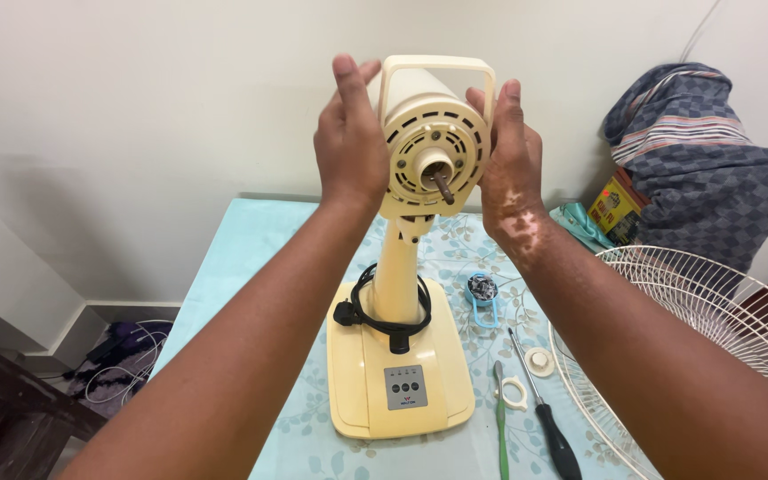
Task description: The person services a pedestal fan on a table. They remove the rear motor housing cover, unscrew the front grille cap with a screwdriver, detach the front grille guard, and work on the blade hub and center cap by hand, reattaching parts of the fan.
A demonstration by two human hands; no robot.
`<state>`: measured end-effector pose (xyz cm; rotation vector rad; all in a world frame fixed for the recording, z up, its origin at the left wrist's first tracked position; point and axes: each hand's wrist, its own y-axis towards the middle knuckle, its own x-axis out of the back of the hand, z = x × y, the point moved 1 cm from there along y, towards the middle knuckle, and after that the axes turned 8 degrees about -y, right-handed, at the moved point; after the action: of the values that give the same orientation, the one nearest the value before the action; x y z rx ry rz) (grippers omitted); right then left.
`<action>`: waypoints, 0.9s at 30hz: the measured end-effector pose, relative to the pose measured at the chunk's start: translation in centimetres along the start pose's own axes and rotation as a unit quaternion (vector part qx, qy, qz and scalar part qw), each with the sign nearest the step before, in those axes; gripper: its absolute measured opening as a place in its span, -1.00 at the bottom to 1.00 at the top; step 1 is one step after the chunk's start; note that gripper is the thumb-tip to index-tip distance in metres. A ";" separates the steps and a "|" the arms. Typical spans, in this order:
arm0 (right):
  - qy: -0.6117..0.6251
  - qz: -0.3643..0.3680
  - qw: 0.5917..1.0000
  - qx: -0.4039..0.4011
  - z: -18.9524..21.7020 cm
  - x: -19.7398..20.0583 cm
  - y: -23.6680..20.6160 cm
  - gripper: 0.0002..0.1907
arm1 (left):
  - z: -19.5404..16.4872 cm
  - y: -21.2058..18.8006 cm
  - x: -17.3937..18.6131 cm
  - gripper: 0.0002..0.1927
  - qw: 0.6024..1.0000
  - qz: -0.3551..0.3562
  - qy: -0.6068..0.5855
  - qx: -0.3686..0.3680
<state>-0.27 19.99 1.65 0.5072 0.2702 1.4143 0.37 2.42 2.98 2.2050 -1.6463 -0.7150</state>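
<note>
We've got the cream fan motor head (433,147) up on its stand over the surface (251,240), left hand (348,142) and right hand (510,164) cupping either side, fingers spread flat against the housing. Looks like smooth, stiff plastic, likely top-heavy. We'd grip the shell, not the bare shaft (444,185).

yellow and red box (616,206) by checked cloth (704,169), grey label panel (405,388) on fan base (353,373)
</note>
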 end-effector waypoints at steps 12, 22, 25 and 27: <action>0.005 0.032 0.999 0.006 4.7 2.1 -0.3 0.15 | -3.5 1.1 -2.6 0.02 1.000 -0.007 -0.020 -0.017; -0.002 0.073 0.997 -0.038 5.7 4.6 -4.4 0.17 | -6.0 -4.1 -3.0 -0.07 0.997 -0.035 0.014 0.062; 0.010 0.102 0.994 -0.046 5.5 5.5 -5.8 0.21 | -6.1 -6.4 -2.7 -0.09 0.997 -0.064 0.018 0.047; 0.018 0.109 0.992 -0.057 5.3 6.0 -6.5 0.24 | -5.8 -7.7 -2.5 -0.09 0.996 -0.076 0.015 0.041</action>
<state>8.80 24.47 3.74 0.4271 0.1640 1.6419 9.23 6.77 4.36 2.4069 -1.5302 -0.6601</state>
